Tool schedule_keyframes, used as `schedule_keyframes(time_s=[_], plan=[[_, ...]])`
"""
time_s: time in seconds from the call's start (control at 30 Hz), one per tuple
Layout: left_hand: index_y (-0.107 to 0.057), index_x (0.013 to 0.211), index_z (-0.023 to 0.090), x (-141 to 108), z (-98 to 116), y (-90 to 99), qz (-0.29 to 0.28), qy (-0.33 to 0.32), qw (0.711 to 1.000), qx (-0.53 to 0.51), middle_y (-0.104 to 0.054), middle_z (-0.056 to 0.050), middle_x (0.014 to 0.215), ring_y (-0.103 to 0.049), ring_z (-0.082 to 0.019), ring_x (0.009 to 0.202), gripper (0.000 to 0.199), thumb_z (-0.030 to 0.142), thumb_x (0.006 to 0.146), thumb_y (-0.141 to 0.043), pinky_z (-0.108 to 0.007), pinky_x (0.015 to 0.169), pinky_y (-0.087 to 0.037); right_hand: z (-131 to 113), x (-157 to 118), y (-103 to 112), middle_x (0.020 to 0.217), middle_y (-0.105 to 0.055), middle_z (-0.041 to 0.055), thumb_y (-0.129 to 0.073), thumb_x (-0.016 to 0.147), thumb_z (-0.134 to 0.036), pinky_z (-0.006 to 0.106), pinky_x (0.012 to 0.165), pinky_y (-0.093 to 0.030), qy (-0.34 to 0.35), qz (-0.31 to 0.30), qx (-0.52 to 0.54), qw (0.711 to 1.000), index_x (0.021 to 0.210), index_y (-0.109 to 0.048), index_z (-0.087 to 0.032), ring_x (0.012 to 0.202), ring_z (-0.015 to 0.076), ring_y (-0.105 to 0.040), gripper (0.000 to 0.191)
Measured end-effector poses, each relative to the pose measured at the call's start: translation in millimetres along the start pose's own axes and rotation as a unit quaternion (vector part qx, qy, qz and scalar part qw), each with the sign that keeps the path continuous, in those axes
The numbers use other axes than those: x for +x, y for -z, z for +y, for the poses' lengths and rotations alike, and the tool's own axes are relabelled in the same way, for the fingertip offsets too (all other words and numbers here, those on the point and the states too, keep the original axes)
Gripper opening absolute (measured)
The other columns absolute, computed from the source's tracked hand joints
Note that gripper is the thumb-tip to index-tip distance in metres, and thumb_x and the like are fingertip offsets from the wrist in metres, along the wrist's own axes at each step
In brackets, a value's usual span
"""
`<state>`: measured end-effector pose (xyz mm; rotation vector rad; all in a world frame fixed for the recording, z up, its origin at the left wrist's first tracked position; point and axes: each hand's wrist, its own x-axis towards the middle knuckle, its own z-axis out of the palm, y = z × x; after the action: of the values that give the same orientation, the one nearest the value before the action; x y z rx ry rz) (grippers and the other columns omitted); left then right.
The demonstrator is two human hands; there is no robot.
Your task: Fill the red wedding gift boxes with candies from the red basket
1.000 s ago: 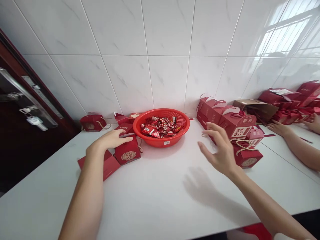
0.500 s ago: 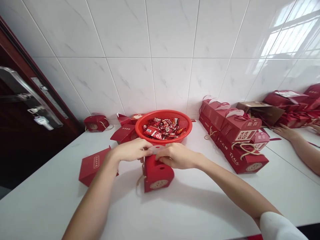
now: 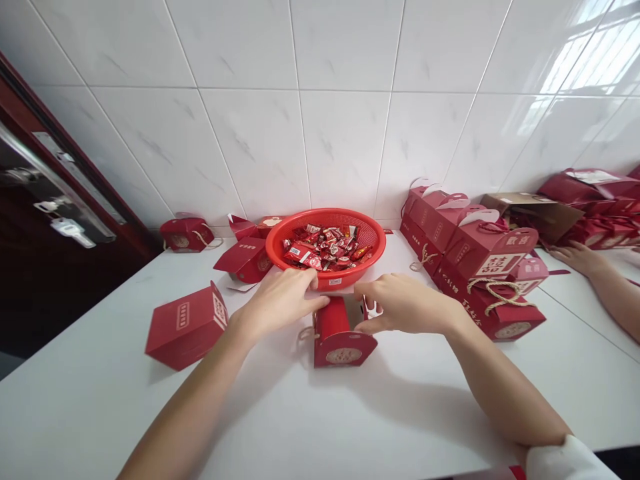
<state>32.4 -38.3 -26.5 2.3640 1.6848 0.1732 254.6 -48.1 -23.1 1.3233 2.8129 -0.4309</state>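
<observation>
A small red gift box [image 3: 345, 350] stands in front of me with its top open, a round pale emblem on its near end and a twine loop at its left. My left hand [image 3: 283, 300] is at the box's left side, thumb stretched to its upper edge, fingers apart from the thumb. At the right side, my right hand [image 3: 410, 303] has its thumb and curled fingers around the opened flap. Just behind the box is a red plastic basket [image 3: 280, 257] of wrapped candies [image 3: 327, 247]. How much the box holds is hidden.
A red box [image 3: 185, 327] lies at left; more boxes [image 3: 245, 260] are beside the basket. Stacked red boxes [image 3: 480, 267] with twine handles line the right. Farther right, another person's hand [image 3: 580, 257] is by an open carton [image 3: 540, 217]. A door with keys [image 3: 73, 230] borders the left.
My hands have moved apart, and the box's top, pinched together before, is now spread open. The box sits a little farther right in view.
</observation>
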Motion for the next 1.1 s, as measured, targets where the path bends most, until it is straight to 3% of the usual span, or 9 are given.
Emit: schedule_keyframes(time_s=[0.13,0.33,0.47,0.57,0.67,0.77,0.9,1.0,1.1], plan=[[-0.062,0.087,0.022,-9,23,-11.5,0.056,-0.058,0.996,-0.049,-0.062,-0.004,0.095,-0.061,-0.021,0.079,0.024,0.046,0.089,-0.058,-0.032,0.068,-0.045,-2,-7,0,0.077,-0.07,0.0017,-0.066,0.086,-0.035,0.028,0.059,-0.032,-0.006,0.009,-0.03,0.999,0.093,-0.062,-0.02,0.07,0.0196,-0.064,0.016],[-0.073,0.111,0.036,-14,33,-27.3,-0.022,-0.112,0.99,-0.085,-0.054,-0.007,0.111,-0.058,-0.028,0.109,0.027,0.046,0.092,-0.057,-0.037,0.084,-0.05,-6,-13,-2,0.072,-0.068,0.0022,-0.06,0.085,-0.028,0.029,0.056,-0.028,-0.025,0.019,-0.054,0.998,0.093,-0.062,-0.019,0.06,0.0179,-0.06,0.012],[-0.072,0.098,0.028,-14,29,-25.4,-0.044,-0.074,0.994,-0.068,-0.056,-0.006,0.107,-0.062,-0.025,0.09,0.032,0.056,0.087,-0.06,-0.036,0.076,-0.051,-1,-14,-5,0.073,-0.067,0.0022,-0.061,0.085,-0.027,0.028,0.06,-0.03,-0.037,0.012,-0.066,0.997,0.099,-0.063,-0.02,0.063,0.0188,-0.062,0.016],[-0.064,0.079,0.022,-15,21,-17.9,-0.023,-0.032,0.998,-0.059,-0.059,-0.006,0.096,-0.06,-0.021,0.072,0.043,0.064,0.085,-0.057,-0.034,0.065,-0.048,1,-13,-6,0.075,-0.068,0.0037,-0.064,0.085,-0.032,0.029,0.061,-0.031,-0.065,-0.002,-0.08,0.995,0.104,-0.064,-0.019,0.067,0.0215,-0.063,0.023],[-0.061,0.079,0.021,-15,11,-5.0,-0.025,-0.023,0.998,-0.061,-0.063,-0.006,0.094,-0.062,-0.025,0.081,0.045,0.067,0.08,-0.06,-0.032,0.063,-0.047,-2,-12,-5,0.077,-0.069,0.0053,-0.068,0.085,-0.04,0.03,0.062,-0.032,-0.09,-0.017,-0.083,0.992,0.108,-0.064,-0.019,0.072,0.0249,-0.065,0.032],[-0.069,0.102,0.025,-15,-3,8.6,-0.087,-0.039,0.992,-0.079,-0.067,-0.005,0.107,-0.063,-0.028,0.101,0.04,0.054,0.074,-0.069,-0.03,0.073,-0.05,-7,-12,-3,0.082,-0.07,0.0078,-0.068,0.085,-0.052,0.031,0.062,-0.034,-0.098,-0.035,-0.091,0.99,0.107,-0.065,-0.018,0.079,0.0286,-0.067,0.041],[-0.054,0.142,0.032,-12,-19,16.4,-0.169,-0.087,0.978,-0.087,-0.064,-0.004,0.128,-0.059,-0.03,0.118,0.078,0.039,0.066,-0.073,-0.031,0.089,-0.05,-4,-11,-1,0.086,-0.07,0.0086,-0.062,0.089,-0.055,0.032,0.063,-0.037,-0.093,-0.074,-0.102,0.988,0.101,-0.066,-0.018,0.078,0.0282,-0.067,0.039],[-0.041,0.153,0.03,-9,-23,13.6,-0.195,-0.085,0.975,-0.068,-0.058,-0.007,0.142,-0.057,-0.031,0.123,0.095,0.042,0.064,-0.074,-0.035,0.095,-0.049,4,-8,1,0.089,-0.07,0.0082,-0.054,0.091,-0.062,0.031,0.064,-0.038,-0.064,-0.085,-0.046,0.993,0.099,-0.068,-0.02,0.08,0.0268,-0.066,0.045],[-0.037,0.154,0.03,-6,-19,8.0,-0.203,-0.067,0.976,-0.046,-0.048,-0.009,0.153,-0.05,-0.034,0.133,0.104,0.045,0.059,-0.079,-0.037,0.099,-0.048,6,-2,0,0.077,-0.068,0.0071,-0.026,0.098,-0.069,0.03,0.062,-0.038,-0.086,-0.06,0.01,0.994,0.087,-0.068,-0.02,0.071,0.0233,-0.064,0.065]])
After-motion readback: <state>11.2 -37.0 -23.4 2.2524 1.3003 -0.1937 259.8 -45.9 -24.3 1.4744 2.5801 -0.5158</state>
